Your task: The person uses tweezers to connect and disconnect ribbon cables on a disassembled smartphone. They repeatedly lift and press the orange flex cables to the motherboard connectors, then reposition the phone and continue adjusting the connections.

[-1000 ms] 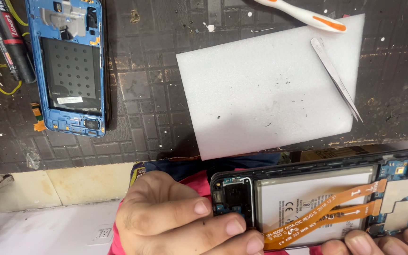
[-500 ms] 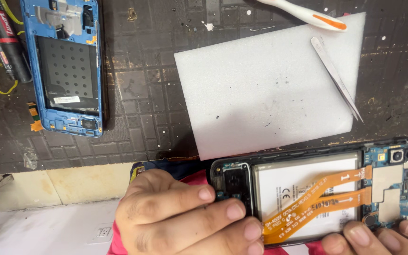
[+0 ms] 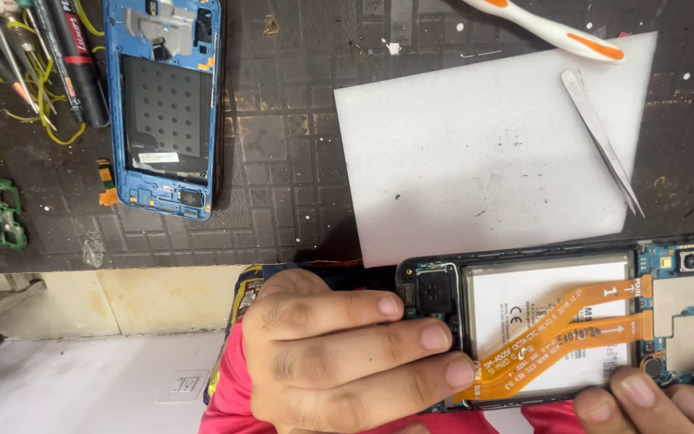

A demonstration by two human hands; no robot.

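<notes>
The opened phone (image 3: 560, 321) has slid left — both hands, left (image 3: 347, 354) and right (image 3: 660, 398), grip its white-labelled, orange-ribboned body.

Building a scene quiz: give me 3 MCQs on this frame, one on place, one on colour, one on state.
1. Where do the tweezers lie?
A. On the white foam sheet
B. Inside the blue phone frame
C. In the left hand

2. What colour are the flex cables across the battery?
A. Green
B. Orange
C. White

3. What state is the held phone in?
A. Back cover on
B. Screen side up
C. Opened, insides exposed

A: the tweezers rest on the sheet's right edge.
B: both ribbons are orange.
C: battery and circuit board show; the right hand steadies the lower edge.
</notes>
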